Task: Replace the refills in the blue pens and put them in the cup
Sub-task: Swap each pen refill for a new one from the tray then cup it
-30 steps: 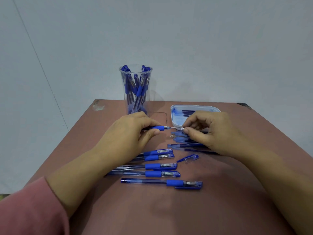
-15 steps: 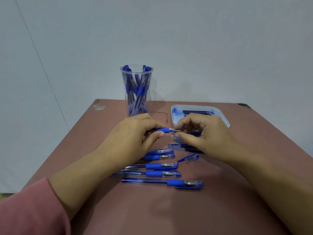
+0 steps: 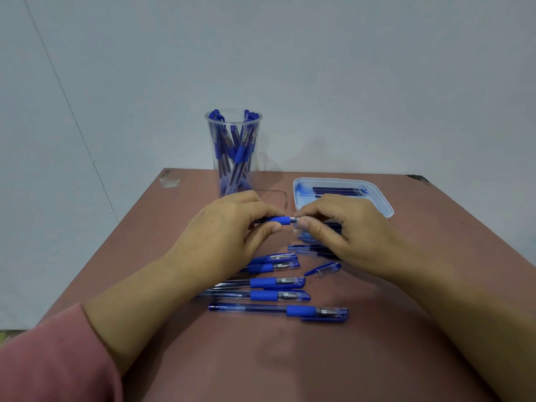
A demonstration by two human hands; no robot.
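The brown surface (image 3: pixel 406 300) carries everything. Above its middle the left hand (image 3: pixel 229 230) grips a blue pen (image 3: pixel 280 219) by the barrel. The pen lies crosswise, left to right, with its writing end toward the right hand (image 3: pixel 345 230), which pinches the small tip piece (image 3: pixel 293 219) between thumb and forefinger. The clear cup (image 3: pixel 233 158), already holding pens, stands just behind the left hand, the nearer one. The white tray (image 3: pixel 387 206) of refills sits behind the right hand. Capped pens (image 3: pixel 278 310) lie in a row nearer the person, with a loose cap (image 3: pixel 324 269) beside them. Nothing blocks the way to the cup, I judge.
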